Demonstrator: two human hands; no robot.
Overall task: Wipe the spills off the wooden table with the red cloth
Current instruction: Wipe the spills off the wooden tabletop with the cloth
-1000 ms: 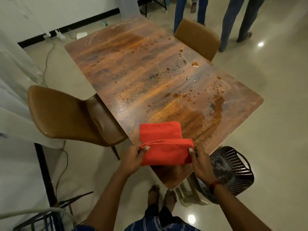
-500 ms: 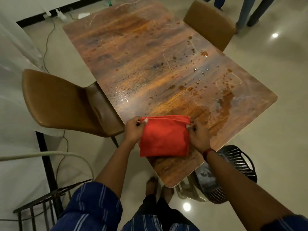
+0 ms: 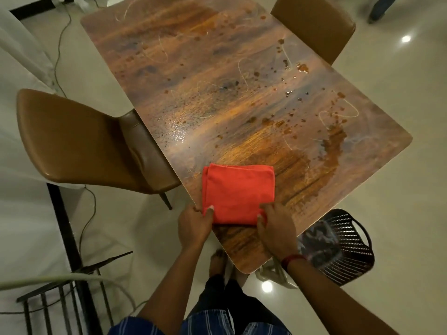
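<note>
Both hands now sit at the near corners of the cloth (image 3: 239,194), no longer the far ones — left hand (image 3: 193,226) pinching one, right hand (image 3: 275,228) the other. Folded, it lies flat near the table's (image 3: 217,81) near end — spills (image 3: 333,141) beyond.

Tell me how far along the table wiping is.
Done: the red cloth lies folded on the wooden table's near end. In hand: the left hand and right hand pinch its near corners. Left: all the wiping, it seems; the brown smear to the cloth's right and the scattered drops beyond look untouched.
</note>
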